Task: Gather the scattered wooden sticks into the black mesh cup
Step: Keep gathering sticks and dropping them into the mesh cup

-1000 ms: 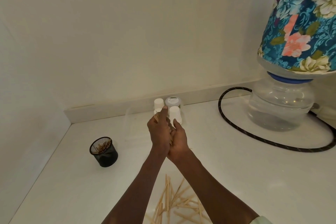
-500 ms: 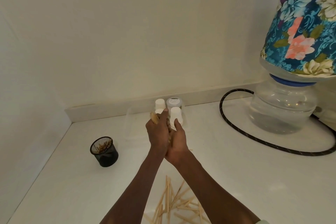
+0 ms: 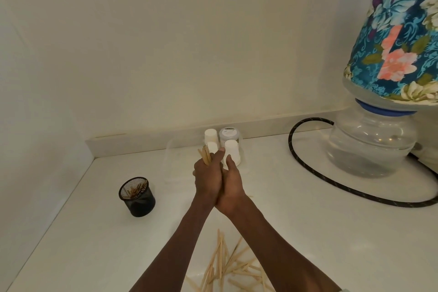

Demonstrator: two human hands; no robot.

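My left hand point(image 3: 208, 176) is closed around a bundle of wooden sticks point(image 3: 205, 154) whose tips poke up above the fist. My right hand point(image 3: 231, 186) presses against the left one from the right, fingers up; whether it grips the bundle too is hidden. Both hands are raised above the white counter, to the right of the black mesh cup point(image 3: 137, 197), which stands upright with several sticks inside. More scattered sticks point(image 3: 227, 265) lie on the counter under my forearms near the front edge.
Small white bottles and a grey-lidded jar point(image 3: 228, 136) stand by the back wall behind my hands. A black hose point(image 3: 305, 166) loops to the right around a clear water jug base point(image 3: 372, 147) under a floral cover. Walls close off the left and back.
The bundle has risen a little in my left hand, so more of the stick tips show above the fist. Both hands stay pressed together in nearly the same place.
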